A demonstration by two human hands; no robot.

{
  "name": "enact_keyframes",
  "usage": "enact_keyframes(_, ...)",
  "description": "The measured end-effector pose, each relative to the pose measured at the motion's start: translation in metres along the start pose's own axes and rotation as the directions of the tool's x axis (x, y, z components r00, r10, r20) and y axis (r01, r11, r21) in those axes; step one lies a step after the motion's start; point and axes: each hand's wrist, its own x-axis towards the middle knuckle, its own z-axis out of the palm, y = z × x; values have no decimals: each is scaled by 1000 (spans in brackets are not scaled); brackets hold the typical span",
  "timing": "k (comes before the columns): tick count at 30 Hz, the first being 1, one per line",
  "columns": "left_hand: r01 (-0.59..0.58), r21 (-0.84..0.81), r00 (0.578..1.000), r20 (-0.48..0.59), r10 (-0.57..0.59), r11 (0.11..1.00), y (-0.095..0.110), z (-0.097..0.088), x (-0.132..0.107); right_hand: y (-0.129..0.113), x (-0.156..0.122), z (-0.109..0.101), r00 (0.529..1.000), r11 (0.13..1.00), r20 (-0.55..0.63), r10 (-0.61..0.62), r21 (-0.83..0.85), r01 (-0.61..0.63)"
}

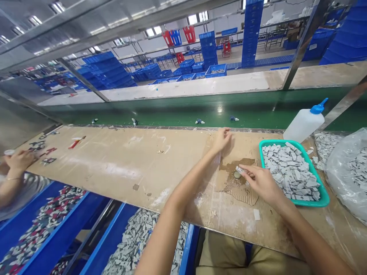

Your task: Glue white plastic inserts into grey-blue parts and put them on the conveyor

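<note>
Small grey block [238,169] pinched in the narrow grip of the right hand's [260,183] fingers, just above a round metal disc [236,175] on a cardboard scrap [243,194]. Left hand [222,139] just beyond, fingers loosely spread and empty, resting on the worktop [114,160]. Green tray [322,195] of grey pieces [291,172] touching-close on the right, then white bottle [304,124] and plastic bag [344,179]; blue bins [57,217] near left, a co-worker's hand [18,160] far left.

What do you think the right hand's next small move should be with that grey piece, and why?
I would probably lower the small grey piece onto the round metallic disc, because the right hand pinches it just above the disc's edge, over the cardboard sheet, while the left hand rests free nearby.
</note>
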Motion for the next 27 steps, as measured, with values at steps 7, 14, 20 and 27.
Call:
enact_keyframes(7,8,203,1000,26,-14,979,-25,29,87,7,-2,6,994,990,26,-110,-88,112)
enact_keyframes(14,68,300,996,43,-84,951,-32,28,112,9,-4,11,984,976,143,-109,-174,133)
enact_keyframes(20,138,250,990,-22,-137,958,-33,7,120,-3,-3,9,980,954,196,-21,-290,79)
enact_keyframes(27,282,-125,941,-156,-300,951,-29,-5,107,-7,-4,9,987,960,154,-49,-266,89)
